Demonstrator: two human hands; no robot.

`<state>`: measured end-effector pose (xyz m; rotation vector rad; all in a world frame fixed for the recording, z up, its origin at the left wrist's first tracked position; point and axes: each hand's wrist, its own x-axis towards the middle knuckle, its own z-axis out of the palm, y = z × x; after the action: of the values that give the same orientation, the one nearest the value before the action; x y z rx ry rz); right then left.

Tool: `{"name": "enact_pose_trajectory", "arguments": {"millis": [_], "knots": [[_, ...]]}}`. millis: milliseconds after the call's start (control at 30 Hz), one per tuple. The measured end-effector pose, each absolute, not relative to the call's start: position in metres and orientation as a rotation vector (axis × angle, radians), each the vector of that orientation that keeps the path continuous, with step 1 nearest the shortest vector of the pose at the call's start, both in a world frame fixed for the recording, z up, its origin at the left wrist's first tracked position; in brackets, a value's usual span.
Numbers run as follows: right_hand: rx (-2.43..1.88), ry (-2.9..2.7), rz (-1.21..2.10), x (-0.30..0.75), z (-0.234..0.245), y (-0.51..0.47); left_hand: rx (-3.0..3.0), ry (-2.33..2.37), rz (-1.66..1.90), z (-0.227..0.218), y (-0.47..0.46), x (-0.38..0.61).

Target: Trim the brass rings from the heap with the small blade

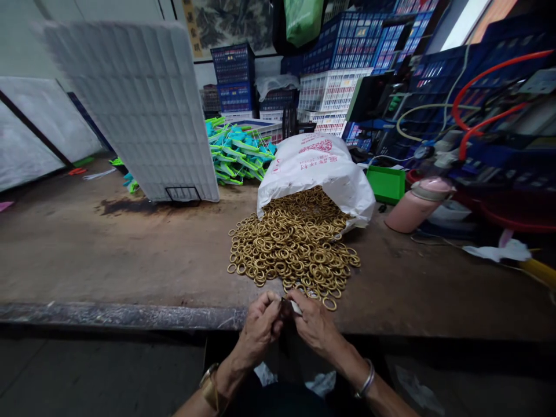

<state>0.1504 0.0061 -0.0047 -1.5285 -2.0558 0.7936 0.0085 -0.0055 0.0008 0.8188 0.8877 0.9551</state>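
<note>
My left hand (262, 319) is closed in a pinch at the table's front edge. What sits between its fingers is dark and too small to make out. Close beside it, my right hand (316, 325) is closed on a small pale flat object (296, 307) lying along its thumb and forefinger; its kind does not show. Just beyond both hands spreads a heap of brass-coloured rings (295, 249). The rings spill from the mouth of a white woven sack (313, 165) with red print, which lies on its side.
A white ribbed panel (139, 110) stands upright in a wire stand on the wooden table (174, 249). Behind are green and blue plastic pieces (238, 153). At right are a green tray (386, 183), a pink bottle (417, 205) and red hoses (467, 133). Stacked crates (330, 92) line the back.
</note>
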Motion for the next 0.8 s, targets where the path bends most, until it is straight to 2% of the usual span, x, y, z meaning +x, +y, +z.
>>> {"name": "enact_pose_trajectory", "arguments": {"millis": [333,600,800], "knots": [[-1.641,-2.181,0.686,0.146,0.001,0.005,0.911,0.945,0.987,-0.001,-0.005,0.009],[-1.623,-2.254,0.689,0.147,-0.006,0.004,1.237,0.969,1.041,-0.003,-0.008,0.003],[-1.756,-2.296,0.584,0.138,-0.003,0.004,1.163,1.017,1.023,-0.003,-0.015,-0.001]]}}
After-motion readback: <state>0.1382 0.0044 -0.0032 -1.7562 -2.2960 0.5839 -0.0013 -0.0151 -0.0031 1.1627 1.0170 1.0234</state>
